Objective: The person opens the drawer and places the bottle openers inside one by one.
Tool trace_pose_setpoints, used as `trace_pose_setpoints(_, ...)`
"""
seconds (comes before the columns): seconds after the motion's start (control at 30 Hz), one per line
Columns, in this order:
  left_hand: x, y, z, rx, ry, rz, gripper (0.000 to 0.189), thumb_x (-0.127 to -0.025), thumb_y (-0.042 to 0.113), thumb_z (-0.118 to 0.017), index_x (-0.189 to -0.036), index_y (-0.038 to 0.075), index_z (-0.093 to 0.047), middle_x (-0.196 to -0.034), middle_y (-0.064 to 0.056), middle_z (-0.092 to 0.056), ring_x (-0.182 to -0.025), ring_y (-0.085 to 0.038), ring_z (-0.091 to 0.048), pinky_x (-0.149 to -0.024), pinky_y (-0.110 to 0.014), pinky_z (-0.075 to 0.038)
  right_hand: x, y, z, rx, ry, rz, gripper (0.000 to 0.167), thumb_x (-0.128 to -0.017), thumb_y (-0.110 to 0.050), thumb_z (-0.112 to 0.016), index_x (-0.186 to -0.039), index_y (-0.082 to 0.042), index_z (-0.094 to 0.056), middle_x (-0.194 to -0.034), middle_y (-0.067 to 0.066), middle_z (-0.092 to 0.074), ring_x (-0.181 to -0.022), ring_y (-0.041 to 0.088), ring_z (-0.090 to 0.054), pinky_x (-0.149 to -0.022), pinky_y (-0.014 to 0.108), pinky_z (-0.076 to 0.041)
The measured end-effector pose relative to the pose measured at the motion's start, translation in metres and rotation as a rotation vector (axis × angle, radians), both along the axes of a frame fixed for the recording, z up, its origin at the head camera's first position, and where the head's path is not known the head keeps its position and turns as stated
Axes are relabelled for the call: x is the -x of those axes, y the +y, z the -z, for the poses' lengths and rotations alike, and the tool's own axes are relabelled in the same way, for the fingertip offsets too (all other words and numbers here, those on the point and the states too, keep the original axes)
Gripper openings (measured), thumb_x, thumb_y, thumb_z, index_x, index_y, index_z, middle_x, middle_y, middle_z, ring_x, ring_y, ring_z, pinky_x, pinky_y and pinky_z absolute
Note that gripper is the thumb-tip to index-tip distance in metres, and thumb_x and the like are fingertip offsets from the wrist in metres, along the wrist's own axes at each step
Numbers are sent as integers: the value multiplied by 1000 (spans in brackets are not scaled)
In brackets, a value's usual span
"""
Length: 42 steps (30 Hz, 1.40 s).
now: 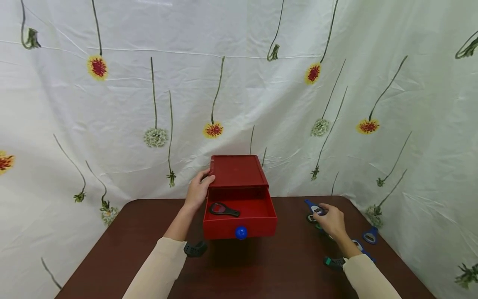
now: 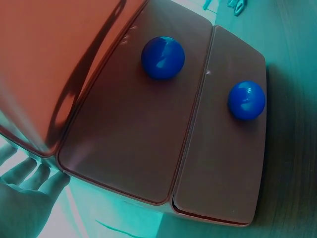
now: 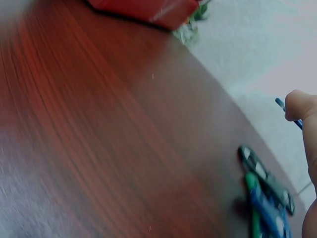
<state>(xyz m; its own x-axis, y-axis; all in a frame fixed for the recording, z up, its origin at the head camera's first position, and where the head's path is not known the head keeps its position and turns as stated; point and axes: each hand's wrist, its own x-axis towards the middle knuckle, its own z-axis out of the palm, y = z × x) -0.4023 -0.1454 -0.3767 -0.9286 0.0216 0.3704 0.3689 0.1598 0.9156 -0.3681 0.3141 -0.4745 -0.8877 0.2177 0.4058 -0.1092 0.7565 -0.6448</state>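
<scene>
A small red drawer cabinet (image 1: 239, 170) stands at the middle of the table, its top drawer (image 1: 261, 227) pulled out. Inside that drawer lies a black bottle opener (image 1: 230, 212). My left hand (image 1: 197, 190) rests against the cabinet's left side near the top, fingers extended along its edge in the left wrist view. To the right, my right hand (image 1: 333, 221) pinches a blue bottle opener (image 1: 309, 203) between thumb and fingers, above other openers on the table. Among these, a dark opener (image 3: 265, 176) overlaps green and blue ones in the right wrist view.
Two closed drawer fronts with blue knobs (image 2: 163, 58) sit below the open drawer. Another blue opener (image 1: 371, 236) lies near the table's right edge, and one more (image 1: 358, 246) is partly behind my right wrist. A flowered white curtain (image 1: 239, 91) hangs behind the table (image 1: 149, 224).
</scene>
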Motion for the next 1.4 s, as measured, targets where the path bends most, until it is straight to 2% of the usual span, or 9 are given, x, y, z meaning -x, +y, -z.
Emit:
trace_pose_setpoints(0.13,0,0,1,-3,-10,-4,56,-108,30,-54,-157,5,-44,-156,-19,-44,-130,-39,-53,-104,-54,-45,2,-10,-10,9,30,-16,51,-86,-18,-76,-130,8,-67,-103,24,-72,-82,29,-67,-63,34,-52)
trace_pose_setpoints(0.3,0,0,2,2,-9,-16,55,-107,29,-55,-156,5,-45,-155,-18,-46,-128,-38,-54,-103,-53,-46,2,-17,-19,20,44,-48,48,-86,-15,-76,-129,6,-68,-98,20,-72,-75,24,-65,-60,32,-50)
trace_pose_setpoints(0.53,0,-2,2,3,2,-20,55,-107,29,-55,-155,4,-46,-155,-19,-46,-129,-38,-53,-106,-53,-44,-1,-29,-35,22,118,-78,45,-84,-15,-79,-124,6,-72,-99,21,-74,-79,26,-67,-61,31,-51)
trace_pose_setpoints(0.73,-3,-3,3,12,9,-24,55,-107,28,-55,-155,3,-46,-155,-19,-45,-132,-38,-51,-107,-52,-42,-8,-44,-55,70,140,-138,45,-85,-15,-79,-125,4,-72,-96,17,-74,-80,24,-68,-62,28,-51)
trace_pose_setpoints(0.9,-2,-2,3,24,6,-30,55,-107,30,-56,-155,5,-47,-155,-19,-45,-131,-38,-52,-106,-52,-43,-16,-60,-74,100,228,-203,43,-84,-12,-80,-123,4,-73,-105,21,-73,-90,32,-70,-66,24,-53)
trace_pose_setpoints(1.0,-2,-2,3,19,-7,-23,55,-107,30,-56,-156,7,-46,-155,-18,-45,-129,-38,-53,-105,-53,-44,-22,-71,-88,90,281,-249,42,-83,-11,-81,-121,4,-73,-113,22,-71,-100,37,-68,-74,30,-56)
trace_pose_setpoints(1.07,-1,-2,2,17,-8,-18,56,-107,31,-55,-156,7,-45,-156,-18,-45,-128,-38,-54,-104,-53,-45,-26,-79,-98,81,307,-291,41,-82,-9,-81,-121,4,-73,-116,21,-70,-104,38,-66,-82,39,-56)
trace_pose_setpoints(1.2,0,-1,0,23,1,-16,56,-108,32,-54,-157,7,-44,-154,-19,-45,-126,-39,-55,-104,-54,-45,-35,-96,-114,69,347,-374,40,-81,-6,-81,-120,3,-74,-116,19,-71,-103,36,-66,-90,52,-52)
trace_pose_setpoints(1.4,1,-1,1,20,-1,-18,56,-107,32,-55,-156,7,-46,-153,-19,-47,-123,-39,-58,-100,-52,-48,-44,-121,-128,56,367,-490,38,-81,-6,-81,-118,0,-76,-112,14,-72,-100,31,-64,-90,52,-50)
